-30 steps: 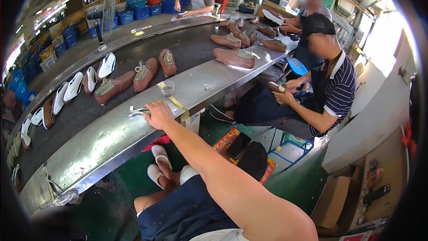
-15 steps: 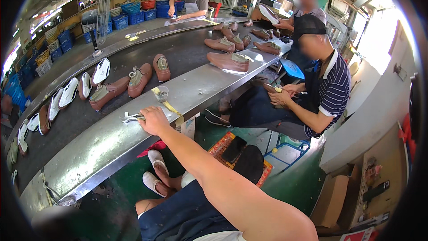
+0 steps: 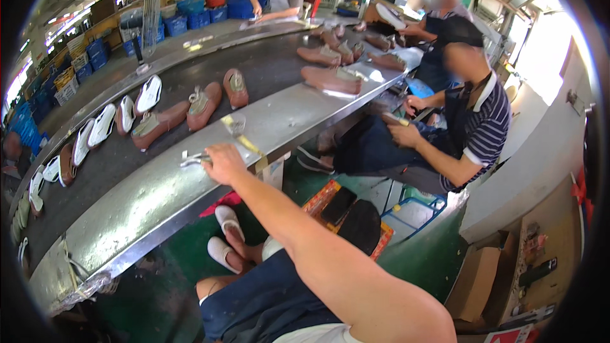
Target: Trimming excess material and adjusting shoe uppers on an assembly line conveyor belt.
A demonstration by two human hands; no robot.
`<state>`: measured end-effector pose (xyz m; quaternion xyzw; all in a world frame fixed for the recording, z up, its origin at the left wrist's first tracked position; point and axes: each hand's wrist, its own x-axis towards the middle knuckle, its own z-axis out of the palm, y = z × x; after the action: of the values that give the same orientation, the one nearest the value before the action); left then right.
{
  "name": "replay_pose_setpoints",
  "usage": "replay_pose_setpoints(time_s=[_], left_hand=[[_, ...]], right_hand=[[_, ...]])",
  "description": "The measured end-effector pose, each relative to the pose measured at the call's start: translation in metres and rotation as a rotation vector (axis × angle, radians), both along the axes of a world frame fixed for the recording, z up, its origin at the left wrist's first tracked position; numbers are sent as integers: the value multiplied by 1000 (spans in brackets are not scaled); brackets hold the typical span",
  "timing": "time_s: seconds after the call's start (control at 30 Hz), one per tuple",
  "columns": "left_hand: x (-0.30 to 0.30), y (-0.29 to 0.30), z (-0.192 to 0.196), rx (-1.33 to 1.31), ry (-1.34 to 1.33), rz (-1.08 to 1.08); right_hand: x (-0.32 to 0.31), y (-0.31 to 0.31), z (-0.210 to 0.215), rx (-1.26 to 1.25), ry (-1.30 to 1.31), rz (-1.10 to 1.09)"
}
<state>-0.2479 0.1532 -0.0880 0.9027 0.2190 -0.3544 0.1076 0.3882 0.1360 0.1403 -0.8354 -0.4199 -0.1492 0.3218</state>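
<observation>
Metal tool [image 3: 190, 159] just left of right hand [image 3: 222, 162], seemingly touching fingertips.

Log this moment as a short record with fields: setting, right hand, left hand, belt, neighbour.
setting: shoe line, steel ledge beside a dark belt
right hand: right hand on the ledge, touching a small metal tool; grip unclear
left hand: not in view
belt: brown shoes and white soles in a row
neighbour: seated person in striped shirt
</observation>
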Motion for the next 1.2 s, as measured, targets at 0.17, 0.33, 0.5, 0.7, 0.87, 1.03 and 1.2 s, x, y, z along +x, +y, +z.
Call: replay_pose_setpoints(time_s=[0.17, 0.33, 0.5, 0.7, 0.87, 1.03, 1.2], left_hand=[[30, -12, 39, -8, 33, 35], [42, -12, 56, -11, 21, 111], [48, -13, 55, -27, -13, 126], [38, -15, 53, -21, -33, 131], [32, -13, 46, -16, -55, 121], [29, -10, 37, -14, -79, 104], [22, -8, 30, -8, -98, 94]], right_hand=[[-5, -8, -1, -53, 35, -21], [-9, 4, 0, -30, 50, 34], [3, -7, -12, 12, -20, -16], [0, -2, -8, 1, -8, -4], [-3, -1, -5, -6, -3, 2], [-3, -2, -6, -5, -15, -4], [-4, -2, -4, -13, 7, 10]])
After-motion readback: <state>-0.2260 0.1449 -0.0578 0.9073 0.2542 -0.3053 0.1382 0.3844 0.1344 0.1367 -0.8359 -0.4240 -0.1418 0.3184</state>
